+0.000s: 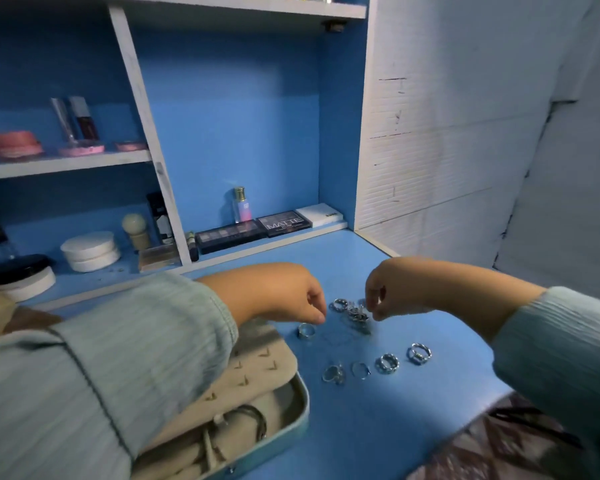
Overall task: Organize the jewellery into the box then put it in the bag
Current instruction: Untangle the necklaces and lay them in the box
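Several silver rings lie on the blue desk (378, 427): one wide ring (306, 330), a row of rings (385, 363) nearer me, and a tangled heap of jewellery (355, 311) farther back. My right hand (392, 289) has curled fingers and pinches something at the heap. Just above the wide ring, my left hand (284, 292) has curled fingertips; I cannot tell whether it holds anything. An open jewellery box (284, 410) with a beige lining and a light blue rim lies at lower left, half hidden under my left sleeve.
Shelves at the back hold cosmetics: eyeshadow palettes (253, 230), a small perfume bottle (241, 204), white round jars (90, 251), a brush. A white brick-pattern wall (447, 150) stands on the right. Patterned fabric (492, 445) lies at the desk's near right edge.
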